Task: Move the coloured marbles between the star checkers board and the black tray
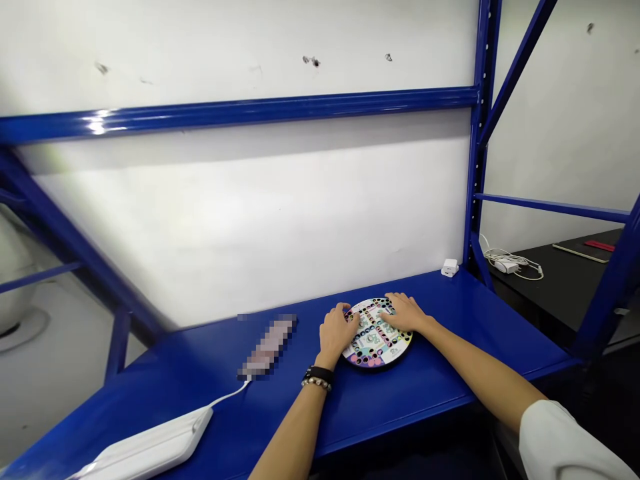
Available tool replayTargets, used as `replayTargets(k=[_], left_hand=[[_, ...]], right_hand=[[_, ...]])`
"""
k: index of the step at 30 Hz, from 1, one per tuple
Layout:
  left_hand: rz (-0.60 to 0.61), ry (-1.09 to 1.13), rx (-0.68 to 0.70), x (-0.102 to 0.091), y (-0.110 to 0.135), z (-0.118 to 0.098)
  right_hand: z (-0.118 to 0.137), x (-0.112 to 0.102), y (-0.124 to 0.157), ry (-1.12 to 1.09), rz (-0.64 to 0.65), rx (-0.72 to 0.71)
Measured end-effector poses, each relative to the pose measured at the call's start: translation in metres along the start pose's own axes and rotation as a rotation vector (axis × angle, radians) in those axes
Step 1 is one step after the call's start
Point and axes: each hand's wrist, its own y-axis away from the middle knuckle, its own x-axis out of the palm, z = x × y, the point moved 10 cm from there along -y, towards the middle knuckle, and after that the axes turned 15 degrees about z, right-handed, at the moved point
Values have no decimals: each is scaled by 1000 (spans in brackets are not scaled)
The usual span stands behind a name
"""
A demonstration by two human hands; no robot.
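Note:
A round game board (373, 339), patterned in white, pink, green and yellow with rings of dark holes, lies on the blue shelf top (390, 407). My left hand (338, 333) grips its left rim, thumb over the top face and fingers curled at the edge. On the far right rim rests my right hand (406, 312), its thumb laid across the board and its fingers around the edge. Parts of the board are hidden beneath both hands. A black band and a beaded bracelet (317, 379) circle my left wrist.
Left of the board lies a blurred-out phone-like slab (269, 347), joined by a white cable to a white power bank-like block (150, 445). A white charger plug (450, 267) stands at the back right. Blue rack posts (480, 133) frame the shelf; cables (515, 263) lie on a black table beyond.

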Motion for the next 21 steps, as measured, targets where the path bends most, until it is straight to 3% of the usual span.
replayTargets(k=[12, 15, 18, 21], left_hand=[[-132, 147, 41, -12, 2, 7], [-157, 414, 46, -16, -4, 18], [-115, 829, 113, -12, -14, 27], [-87, 1194, 213, -9, -22, 30]], right_hand=[[-1, 2, -1, -91, -1, 2], [-4, -3, -3, -148, -47, -2], [-12, -18, -3, -248, -168, -11], [-19, -31, -5, -502, -259, -88]])
